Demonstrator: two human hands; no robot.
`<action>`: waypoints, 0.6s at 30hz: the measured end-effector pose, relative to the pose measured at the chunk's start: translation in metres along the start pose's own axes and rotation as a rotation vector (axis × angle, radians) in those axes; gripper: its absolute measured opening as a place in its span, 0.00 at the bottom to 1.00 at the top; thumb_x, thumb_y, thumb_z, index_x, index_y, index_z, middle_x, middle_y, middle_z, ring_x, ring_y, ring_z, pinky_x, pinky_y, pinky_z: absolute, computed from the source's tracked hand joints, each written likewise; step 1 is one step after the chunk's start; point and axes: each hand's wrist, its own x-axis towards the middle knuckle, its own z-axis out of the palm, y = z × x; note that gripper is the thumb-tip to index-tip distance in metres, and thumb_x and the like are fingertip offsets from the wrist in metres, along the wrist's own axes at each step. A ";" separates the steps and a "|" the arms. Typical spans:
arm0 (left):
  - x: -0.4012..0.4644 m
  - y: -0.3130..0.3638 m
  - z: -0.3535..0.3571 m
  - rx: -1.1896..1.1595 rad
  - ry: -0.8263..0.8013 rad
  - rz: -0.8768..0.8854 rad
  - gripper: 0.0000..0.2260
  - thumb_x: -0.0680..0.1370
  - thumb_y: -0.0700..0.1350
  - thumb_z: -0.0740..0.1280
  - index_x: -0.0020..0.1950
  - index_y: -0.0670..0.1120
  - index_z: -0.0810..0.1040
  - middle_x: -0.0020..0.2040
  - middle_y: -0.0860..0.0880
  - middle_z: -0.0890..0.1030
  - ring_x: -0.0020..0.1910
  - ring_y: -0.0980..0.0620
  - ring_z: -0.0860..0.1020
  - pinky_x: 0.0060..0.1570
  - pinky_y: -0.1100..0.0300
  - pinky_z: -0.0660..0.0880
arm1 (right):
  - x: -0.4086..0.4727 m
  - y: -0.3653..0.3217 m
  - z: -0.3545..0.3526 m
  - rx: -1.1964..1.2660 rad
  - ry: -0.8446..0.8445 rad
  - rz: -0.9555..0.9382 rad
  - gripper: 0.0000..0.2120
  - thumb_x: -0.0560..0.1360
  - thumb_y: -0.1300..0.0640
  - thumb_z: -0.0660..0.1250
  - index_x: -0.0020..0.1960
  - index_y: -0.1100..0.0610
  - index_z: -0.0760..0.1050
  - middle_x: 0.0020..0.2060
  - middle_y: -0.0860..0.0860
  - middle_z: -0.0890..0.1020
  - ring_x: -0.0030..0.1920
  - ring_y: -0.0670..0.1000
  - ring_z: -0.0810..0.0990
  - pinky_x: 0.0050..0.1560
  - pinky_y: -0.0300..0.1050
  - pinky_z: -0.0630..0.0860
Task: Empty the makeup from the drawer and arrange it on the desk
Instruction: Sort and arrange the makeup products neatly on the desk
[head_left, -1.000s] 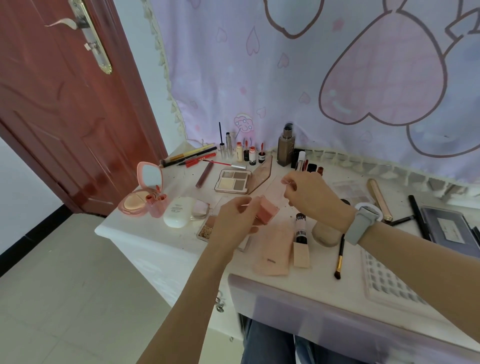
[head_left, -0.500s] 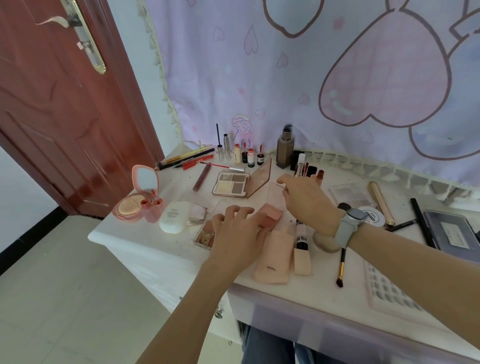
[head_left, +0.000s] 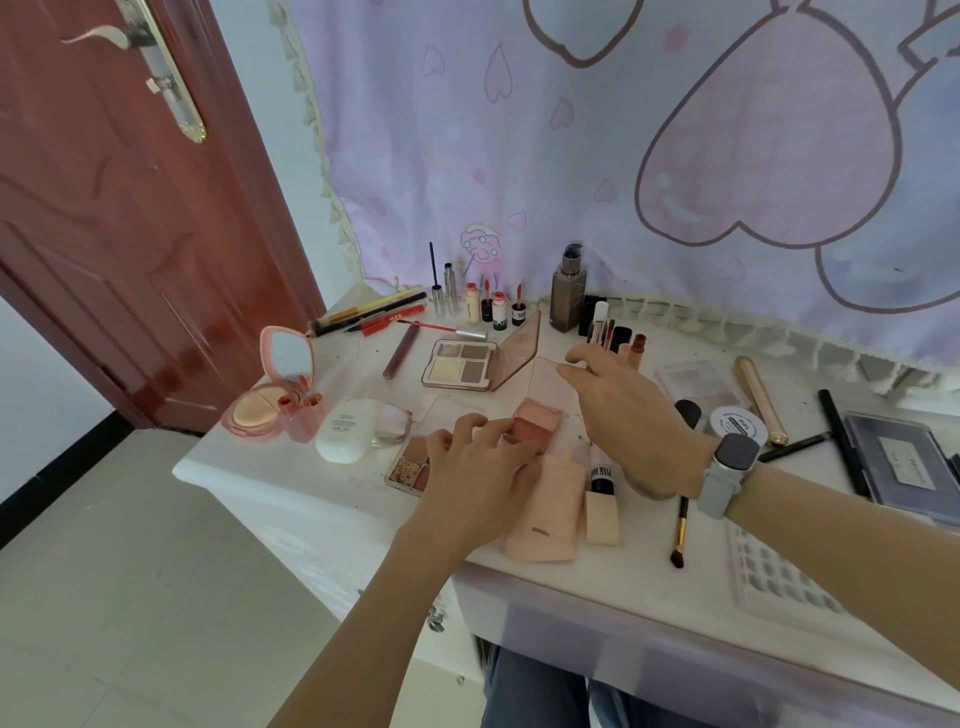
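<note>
Arranging step. Left hand (head_left: 480, 467) fingers spread, pressing pink blush palette (head_left: 535, 423) onto desk (head_left: 291, 467); right hand (head_left: 623, 415) pinches its clear lid just beyond. Next likely: release, square it.

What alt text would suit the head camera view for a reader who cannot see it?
Two hands open a pink blush compact on a white desk: the left hand steadies it, the right hand holds its clear lid. Brushes, palettes and small bottles lie around it.
</note>
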 end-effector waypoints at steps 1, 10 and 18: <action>0.002 0.000 0.000 0.000 -0.035 -0.012 0.19 0.79 0.57 0.48 0.65 0.59 0.72 0.71 0.55 0.65 0.71 0.47 0.56 0.63 0.49 0.53 | 0.000 0.000 -0.002 -0.017 -0.004 0.000 0.23 0.72 0.73 0.59 0.67 0.65 0.68 0.66 0.60 0.68 0.62 0.59 0.70 0.47 0.48 0.73; 0.007 0.010 -0.003 -0.095 -0.117 -0.063 0.19 0.80 0.58 0.48 0.65 0.60 0.71 0.72 0.53 0.61 0.71 0.48 0.53 0.66 0.48 0.50 | 0.003 -0.002 -0.007 -0.112 -0.109 0.020 0.25 0.75 0.69 0.56 0.72 0.60 0.59 0.69 0.55 0.62 0.65 0.54 0.63 0.55 0.42 0.69; 0.009 0.010 -0.004 -0.117 -0.115 -0.074 0.20 0.81 0.57 0.46 0.64 0.58 0.73 0.71 0.53 0.63 0.71 0.48 0.54 0.66 0.48 0.50 | 0.005 -0.003 -0.004 -0.173 -0.098 0.051 0.24 0.73 0.70 0.58 0.68 0.61 0.61 0.63 0.57 0.64 0.59 0.55 0.66 0.44 0.43 0.67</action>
